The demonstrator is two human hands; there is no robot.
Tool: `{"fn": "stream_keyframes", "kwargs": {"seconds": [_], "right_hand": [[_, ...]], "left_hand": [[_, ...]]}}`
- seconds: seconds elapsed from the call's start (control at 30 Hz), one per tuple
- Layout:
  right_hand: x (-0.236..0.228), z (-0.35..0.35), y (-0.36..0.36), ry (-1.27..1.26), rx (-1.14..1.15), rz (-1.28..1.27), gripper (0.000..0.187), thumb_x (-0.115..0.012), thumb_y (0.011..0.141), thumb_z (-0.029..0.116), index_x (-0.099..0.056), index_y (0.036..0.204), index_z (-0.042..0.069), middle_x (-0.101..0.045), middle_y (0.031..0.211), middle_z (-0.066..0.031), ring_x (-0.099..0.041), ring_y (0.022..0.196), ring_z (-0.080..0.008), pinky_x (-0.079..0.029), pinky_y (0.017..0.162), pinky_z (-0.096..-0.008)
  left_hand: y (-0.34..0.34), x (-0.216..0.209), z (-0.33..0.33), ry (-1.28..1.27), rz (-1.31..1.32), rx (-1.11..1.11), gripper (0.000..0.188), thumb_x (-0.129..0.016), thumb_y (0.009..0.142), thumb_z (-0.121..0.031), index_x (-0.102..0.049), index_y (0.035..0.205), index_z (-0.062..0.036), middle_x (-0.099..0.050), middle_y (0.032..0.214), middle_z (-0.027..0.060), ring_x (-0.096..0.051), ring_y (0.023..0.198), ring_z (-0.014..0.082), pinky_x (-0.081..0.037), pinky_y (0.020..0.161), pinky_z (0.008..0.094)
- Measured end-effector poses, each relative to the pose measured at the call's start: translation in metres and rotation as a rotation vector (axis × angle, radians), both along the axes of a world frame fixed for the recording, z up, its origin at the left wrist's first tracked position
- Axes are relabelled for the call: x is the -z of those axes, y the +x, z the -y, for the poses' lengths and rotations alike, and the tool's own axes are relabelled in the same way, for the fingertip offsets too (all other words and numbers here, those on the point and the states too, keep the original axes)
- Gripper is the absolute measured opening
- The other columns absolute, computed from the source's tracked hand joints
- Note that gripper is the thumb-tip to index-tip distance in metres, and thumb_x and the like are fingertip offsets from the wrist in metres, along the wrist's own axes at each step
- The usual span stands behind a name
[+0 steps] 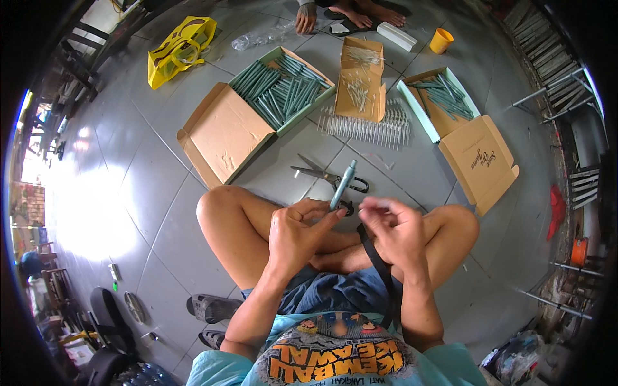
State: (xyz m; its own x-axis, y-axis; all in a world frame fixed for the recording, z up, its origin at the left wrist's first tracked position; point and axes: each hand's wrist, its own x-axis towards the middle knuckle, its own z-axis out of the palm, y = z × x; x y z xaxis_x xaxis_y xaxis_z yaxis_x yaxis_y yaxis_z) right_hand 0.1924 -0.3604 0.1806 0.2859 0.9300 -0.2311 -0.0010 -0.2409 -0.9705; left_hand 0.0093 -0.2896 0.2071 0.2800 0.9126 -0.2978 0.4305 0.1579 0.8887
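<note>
My left hand is closed on a pale blue-green pen, pinched near its lower end between thumb and fingers. The pen points up and slightly right. Just right of it, my right hand has loosely bent fingers, and nothing shows between them. Beyond the pen, black-handled scissors lie on the tiles with their blades spread. An open box full of similar blue-green pens stands ahead to the left. A second box at the right holds fewer pens.
A small cardboard box holds thin pale parts, and a row of clear slender pieces lies before it. Farther off are a yellow bag, clear plastic, a white box and an orange cup. Another person's hand rests nearby.
</note>
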Motion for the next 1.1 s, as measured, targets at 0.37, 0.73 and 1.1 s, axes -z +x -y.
{"fn": "stream_keyframes", "kwargs": {"seconds": [0.37, 0.73, 1.1], "right_hand": [[-0.053, -0.031, 0.014, 0.611, -0.304, 0.941, 0.046, -0.086, 0.06, 0.008, -0.07, 0.103, 0.01, -0.061, 0.116, -0.0098, -0.06, 0.099, -0.0273, -0.055, 0.078, -0.0339], [-0.056, -0.027, 0.02, 0.692, -0.472, 1.133, 0.016, -0.073, 0.073, 0.014, -0.069, 0.085, 0.005, -0.063, 0.092, -0.0032, -0.061, 0.096, -0.0225, -0.046, 0.101, -0.0512], [-0.059, -0.021, 0.026, 0.634, -0.459, 0.923, 0.016, -0.075, 0.076, 0.011, -0.066, 0.088, 0.007, -0.065, 0.088, -0.0038, -0.065, 0.088, -0.0226, -0.046, 0.102, -0.0538]], "left_hand": [[-0.018, -0.017, -0.006, 0.701, -0.304, 0.364, 0.014, -0.073, 0.081, -0.018, -0.073, 0.092, -0.0091, -0.07, 0.074, 0.0073, -0.07, 0.077, 0.0209, -0.042, 0.104, 0.0473], [-0.034, -0.042, -0.013, 0.836, -0.366, 0.545, 0.018, -0.075, 0.078, -0.018, -0.071, 0.094, -0.0114, -0.07, 0.072, 0.0048, -0.07, 0.075, 0.0191, -0.042, 0.103, 0.0469], [-0.041, -0.054, -0.01, 0.894, -0.305, 0.477, 0.016, -0.073, 0.077, -0.015, -0.073, 0.092, -0.0109, -0.071, 0.077, 0.0028, -0.07, 0.081, 0.0179, -0.042, 0.104, 0.0496]]}}
